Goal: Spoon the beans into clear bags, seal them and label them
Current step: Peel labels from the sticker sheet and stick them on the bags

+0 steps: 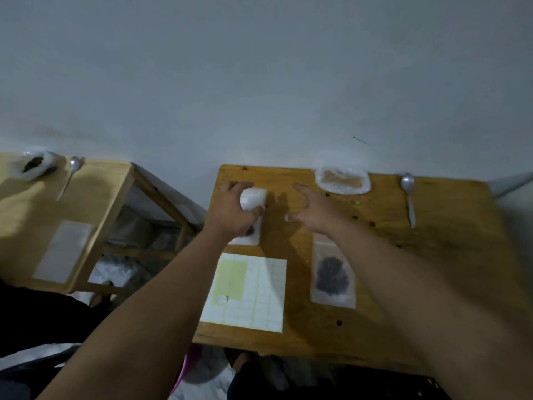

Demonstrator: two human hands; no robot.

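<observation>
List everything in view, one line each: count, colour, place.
tables: 2, wooden; main table in front, side table on the left
spoons: 2, silvery; one far right on the main table, one at the side table's far edge
label sheet: 1, white and yellow-green; main table, near edge
filled bag: 1, clear, dark beans; right of the label sheet
half-hidden bag: 1, clear, dark contents; under the left hand
tan bag: 1, clear, tan contents; main table, far edge
side bag: 1, whitish, dark contents; side table, far corner
pale sheet: 1, white; side table
white bundle: 1; in the left hand
left hand: grips the bundle
right hand: fingers spread over the main table
</observation>
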